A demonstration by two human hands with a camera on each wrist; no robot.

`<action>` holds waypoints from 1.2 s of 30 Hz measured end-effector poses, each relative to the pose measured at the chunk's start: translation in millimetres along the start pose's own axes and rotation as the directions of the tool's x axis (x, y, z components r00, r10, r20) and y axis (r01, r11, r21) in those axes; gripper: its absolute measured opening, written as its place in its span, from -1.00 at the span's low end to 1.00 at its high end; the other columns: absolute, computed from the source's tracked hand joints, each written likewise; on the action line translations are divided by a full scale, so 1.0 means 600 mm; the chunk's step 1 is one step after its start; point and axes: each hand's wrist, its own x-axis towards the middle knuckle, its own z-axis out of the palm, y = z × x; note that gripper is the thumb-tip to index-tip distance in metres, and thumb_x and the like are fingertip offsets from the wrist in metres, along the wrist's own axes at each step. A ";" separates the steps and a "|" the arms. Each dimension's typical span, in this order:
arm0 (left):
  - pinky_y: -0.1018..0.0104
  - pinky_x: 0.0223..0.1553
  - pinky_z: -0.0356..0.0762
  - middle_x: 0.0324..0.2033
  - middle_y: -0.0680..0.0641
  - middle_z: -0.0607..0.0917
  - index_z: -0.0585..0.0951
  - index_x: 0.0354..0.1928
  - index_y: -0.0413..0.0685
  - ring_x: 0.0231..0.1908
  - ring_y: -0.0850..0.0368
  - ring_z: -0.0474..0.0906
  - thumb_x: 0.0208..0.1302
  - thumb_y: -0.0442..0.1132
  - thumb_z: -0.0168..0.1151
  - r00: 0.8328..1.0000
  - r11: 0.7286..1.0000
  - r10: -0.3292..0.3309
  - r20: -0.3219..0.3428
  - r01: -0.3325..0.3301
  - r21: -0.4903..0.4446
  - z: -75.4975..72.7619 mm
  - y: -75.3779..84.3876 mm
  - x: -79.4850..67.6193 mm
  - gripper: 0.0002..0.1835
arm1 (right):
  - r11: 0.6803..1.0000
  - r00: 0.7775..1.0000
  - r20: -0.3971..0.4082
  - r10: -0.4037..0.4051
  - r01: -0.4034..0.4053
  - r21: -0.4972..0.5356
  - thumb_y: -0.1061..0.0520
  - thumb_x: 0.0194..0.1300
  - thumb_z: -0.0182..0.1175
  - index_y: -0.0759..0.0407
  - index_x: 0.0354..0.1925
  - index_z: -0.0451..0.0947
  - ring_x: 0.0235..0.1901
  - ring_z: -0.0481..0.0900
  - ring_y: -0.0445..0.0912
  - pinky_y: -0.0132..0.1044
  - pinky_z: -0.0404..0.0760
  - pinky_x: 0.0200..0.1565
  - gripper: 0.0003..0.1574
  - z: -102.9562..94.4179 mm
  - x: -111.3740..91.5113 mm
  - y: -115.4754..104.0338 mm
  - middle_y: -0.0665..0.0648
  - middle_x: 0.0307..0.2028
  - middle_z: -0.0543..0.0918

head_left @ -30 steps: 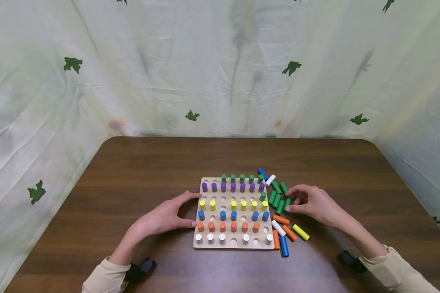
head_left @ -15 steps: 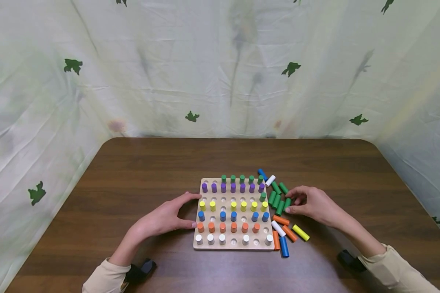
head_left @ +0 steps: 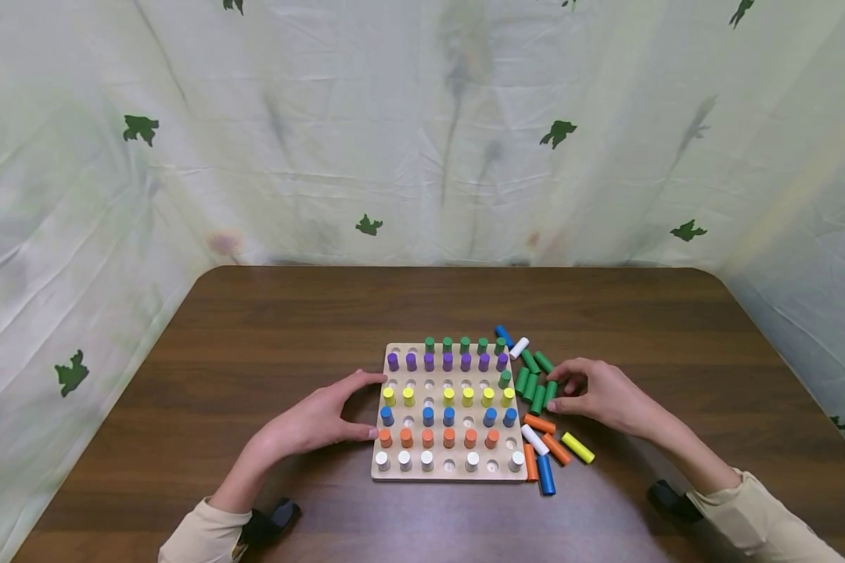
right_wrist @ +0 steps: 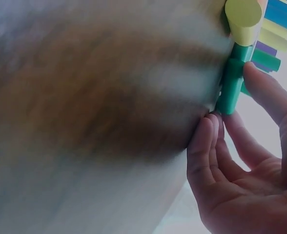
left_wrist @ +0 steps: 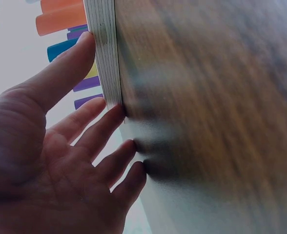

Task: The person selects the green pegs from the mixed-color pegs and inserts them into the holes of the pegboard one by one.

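1. Left hand [head_left: 313, 418]: fingers were spread apart; thumb tip and index fingertip touched the left edge of the pegboard [head_left: 458, 381].
2. Pegboard: it lay flat on the brown table [head_left: 289, 313], between both hands.
3. Seated pegs: these stood upright in rows. From the far side, the order was green pegs [head_left: 465, 345], purple pegs [head_left: 447, 362], a single green at the right end, yellow pegs [head_left: 468, 396], blue pegs [head_left: 448, 417], orange pegs [head_left: 448, 438] and white pegs [head_left: 427, 460].
4. Loose pegs [head_left: 537, 399]: these lay along the board's right side, greens clustered midway; orange, white and blue lay nearer the person. One loose yellow peg [head_left: 578, 447] lay farther right.
5. Held green peg [head_left: 551, 389]: it was at the cluster's right side.
6. Right hand [head_left: 605, 396]: thumb and fingertips were clamped on that peg.
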 end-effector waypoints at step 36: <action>-0.21 0.31 0.17 0.43 -0.13 0.27 0.36 0.40 0.21 0.43 -0.18 0.11 0.13 0.00 0.47 1.000 1.000 0.000 -0.004 0.000 0.000 0.001 -0.003 0.001 -0.21 | 0.996 0.999 -0.045 -0.013 0.018 0.092 0.17 0.23 0.38 0.15 -0.04 0.56 -0.28 0.59 -0.10 -0.31 0.63 -0.22 -0.67 0.004 -0.003 -0.016 0.02 -0.27 0.62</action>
